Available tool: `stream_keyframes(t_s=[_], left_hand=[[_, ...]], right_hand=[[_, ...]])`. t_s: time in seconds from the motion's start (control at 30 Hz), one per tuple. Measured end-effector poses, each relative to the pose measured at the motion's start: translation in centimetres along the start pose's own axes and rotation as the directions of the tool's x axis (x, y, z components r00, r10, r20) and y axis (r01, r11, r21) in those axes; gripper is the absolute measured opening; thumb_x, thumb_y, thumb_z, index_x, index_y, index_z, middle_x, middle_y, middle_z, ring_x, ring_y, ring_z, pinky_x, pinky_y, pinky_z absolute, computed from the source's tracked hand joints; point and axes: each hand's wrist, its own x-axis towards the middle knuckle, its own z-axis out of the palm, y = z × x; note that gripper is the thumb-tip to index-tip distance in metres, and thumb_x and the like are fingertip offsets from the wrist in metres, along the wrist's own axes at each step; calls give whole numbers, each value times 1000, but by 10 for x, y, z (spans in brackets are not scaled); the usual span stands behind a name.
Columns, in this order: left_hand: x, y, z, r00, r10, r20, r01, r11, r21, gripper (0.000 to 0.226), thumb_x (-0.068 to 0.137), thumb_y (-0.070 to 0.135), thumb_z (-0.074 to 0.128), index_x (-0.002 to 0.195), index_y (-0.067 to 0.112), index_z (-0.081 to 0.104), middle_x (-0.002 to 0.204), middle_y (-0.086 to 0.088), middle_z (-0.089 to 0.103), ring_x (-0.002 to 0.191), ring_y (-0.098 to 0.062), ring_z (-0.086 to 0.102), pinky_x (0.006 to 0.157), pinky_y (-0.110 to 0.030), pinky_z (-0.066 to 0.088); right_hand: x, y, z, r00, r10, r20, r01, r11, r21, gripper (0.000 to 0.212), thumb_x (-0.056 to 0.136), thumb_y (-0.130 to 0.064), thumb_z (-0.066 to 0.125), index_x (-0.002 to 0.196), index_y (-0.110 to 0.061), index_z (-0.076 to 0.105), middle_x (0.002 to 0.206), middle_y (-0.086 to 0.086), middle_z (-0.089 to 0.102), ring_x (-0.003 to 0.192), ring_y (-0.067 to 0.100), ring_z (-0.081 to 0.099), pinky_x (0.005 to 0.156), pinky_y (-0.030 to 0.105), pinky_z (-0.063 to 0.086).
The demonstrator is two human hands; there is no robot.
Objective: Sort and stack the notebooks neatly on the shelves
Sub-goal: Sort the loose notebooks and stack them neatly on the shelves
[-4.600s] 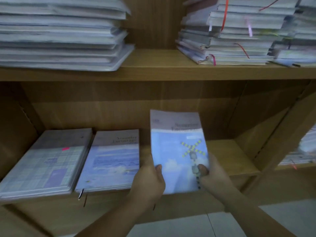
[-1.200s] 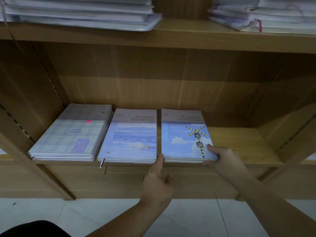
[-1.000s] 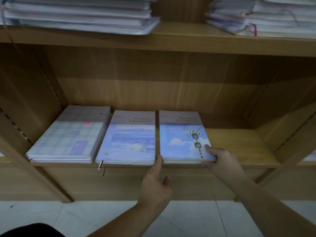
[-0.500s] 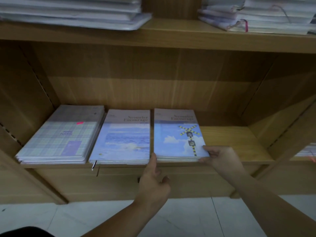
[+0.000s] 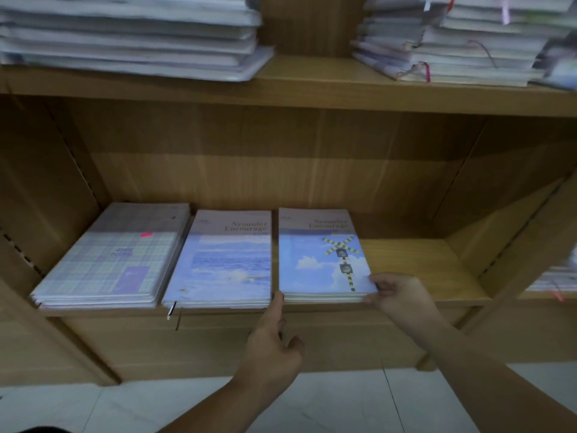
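Where the lower wooden shelf (image 5: 415,264) lies bare toward its right end, a stack of blue sky-cover notebooks with a yellow-and-black crossing sign (image 5: 315,264) lies flat beside that bare stretch, its front edge close to the shelf's front edge. The right hand (image 5: 402,296) is at the stack's front right corner, with fingers (image 5: 382,284) curled round it, pinching the top covers. The left hand (image 5: 271,348) hangs below the shelf front. Its forefinger is straight, tip touching the stack's front left corner at the narrow gap to the next pile; the other fingers are loosely bent and hold nothing.

Just beside, mid-shelf, is a stack of pale blue sea-cover notebooks (image 5: 224,264), with a thin ribbon marker (image 5: 171,310) dangling over the front edge. At the shelf's left end lies a stack of lilac plaid notebooks (image 5: 109,264), a pink tab (image 5: 146,235) on its top cover. All three piles sit side by side, spines running front to back.

On the upper wooden shelf (image 5: 312,85), a tall pile of white notebooks (image 5: 131,35) stands toward the left end and a looser pile with red ribbons (image 5: 452,42) toward the right. White tiled floor (image 5: 343,401) shows below.
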Motion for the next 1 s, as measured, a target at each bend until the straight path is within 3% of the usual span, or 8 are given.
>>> stream_keyframes(t_s=[0.17,0.27,0.33,0.4,0.63,0.77,0.87,1.0], left_hand=[[-4,-3,-11,998,47,-32,-45,998,53,69,88,25,63,149,44,40,132,10,64,105,8,61,96,-25,53],[0,-8,-13,995,40,-88,-36,998,56,52,82,24,60,133,32,63,112,5,74,106,-1,67,96,-24,52],[-4,1,-19,993,57,-102,-54,998,31,40,83,17,59,120,28,68,106,1,74,109,-13,69,89,-20,52],[-15,17,-29,992,86,-90,-84,996,35,38,90,4,57,119,25,68,105,8,71,102,-1,67,82,-13,51],[-72,64,-90,961,260,-98,-252,964,84,34,94,-2,55,103,29,65,87,8,73,84,5,65,74,-7,47],[-96,95,-145,929,329,-167,-317,944,93,27,96,13,63,113,34,67,97,13,74,91,-1,69,85,-20,55],[-109,137,-195,877,411,-249,-390,912,129,22,94,22,68,102,43,69,93,19,75,89,0,71,82,-26,59],[-124,208,-259,681,598,-422,-554,798,236,27,91,9,70,99,35,74,87,23,75,83,7,69,70,-6,48]], right_hand=[[-13,-18,-7,998,-55,-16,49,964,-262,42,78,-27,80,119,-22,72,106,-11,73,94,10,67,83,27,51],[-28,-40,-14,991,-123,-52,90,902,-423,38,81,-37,74,119,-31,71,104,-9,72,94,13,66,79,29,51],[-41,-56,-10,985,-168,-32,138,892,-430,42,82,-38,76,122,-30,71,114,-8,72,107,14,65,89,30,52],[-54,-72,-5,981,-193,18,184,895,-407,39,82,-38,77,119,-27,73,109,-10,73,103,9,66,90,29,52],[-121,-151,5,940,-340,24,333,899,-284,24,85,-39,78,104,-25,78,77,-22,67,75,-13,60,66,5,42],[-158,-216,-13,875,-476,92,472,792,-388,21,87,-52,69,88,-33,78,72,-16,70,71,1,66,70,36,59],[-178,-278,-41,795,-597,107,578,694,-429,21,86,-58,65,91,-42,76,77,-27,69,74,-6,64,70,26,58],[-202,-367,-79,614,-786,-69,704,585,-403,24,86,-54,66,105,-42,74,75,-31,66,77,-10,61,67,11,46]])
